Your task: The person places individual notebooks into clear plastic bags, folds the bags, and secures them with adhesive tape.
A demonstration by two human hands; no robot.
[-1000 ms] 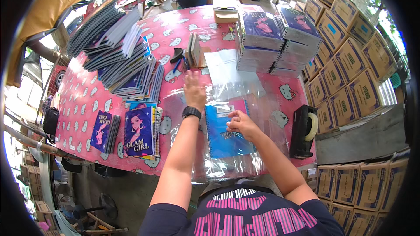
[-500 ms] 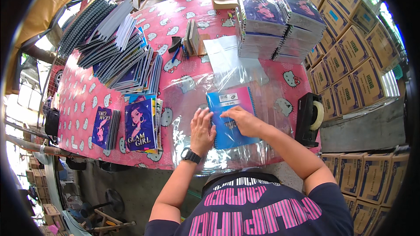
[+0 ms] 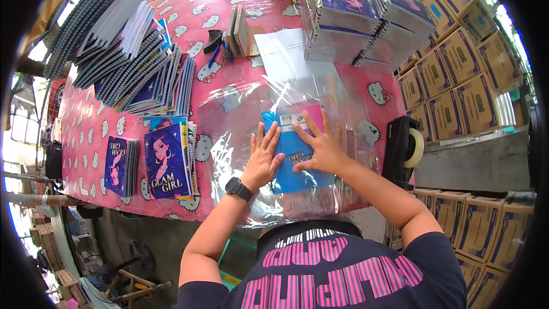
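A blue and pink notebook [image 3: 285,174] lies on clear plastic film [image 3: 231,154] at the near edge of the table, with a small white label across its upper part. My left hand [image 3: 263,155], a dark watch on its wrist, rests with fingers stretched along the notebook's left edge. Spread wide and flat, my right hand [image 3: 325,147] presses on the right side of the cover. Neither hand grasps anything. The fingers hide part of the cover and the label.
A black tape dispenser [image 3: 397,151] stands at right. Two small notebook piles [image 3: 166,163] [image 3: 117,166] sit at left, below a large spiral-notebook heap [image 3: 128,57]. Wrapped notebook stacks [image 3: 343,40], white sheets [image 3: 291,54] and pens [image 3: 214,57] lie farther back. Cartons [image 3: 452,74] line the right side.
My right hand has opened from a closed pose and spread flat over the notebook's upper right. My left fingers have straightened along its left edge. The whole view has shifted slightly.
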